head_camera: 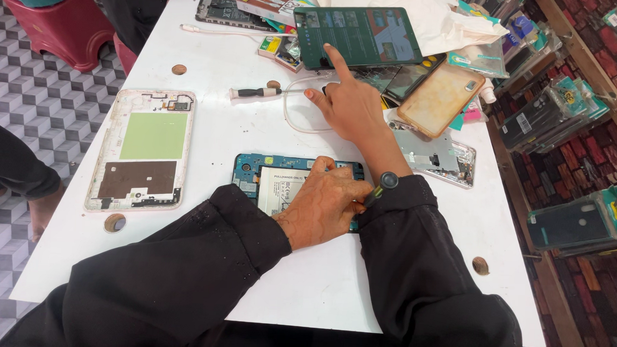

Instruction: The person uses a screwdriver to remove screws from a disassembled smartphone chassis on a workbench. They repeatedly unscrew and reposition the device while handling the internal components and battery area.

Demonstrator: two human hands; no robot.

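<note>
My left hand (321,205) lies on an opened blue device (247,172) with a white battery (280,187), near the table's front. A small screwdriver (384,184) with a black handle sticks out from under its fingers; the tip is hidden. My right hand (350,102) reaches further back and holds nothing. Its index finger is stretched out onto the lit screen of a dark green tablet (370,34), and the other fingers are curled.
A pale back frame (143,149) with a green pad lies at the left of the white table (207,120). Another screwdriver (256,93), a white cable (290,117), a tan phone (440,96), a silver frame (441,158) and packaged accessories (568,108) are around. A person in black (132,6) stands at the far edge.
</note>
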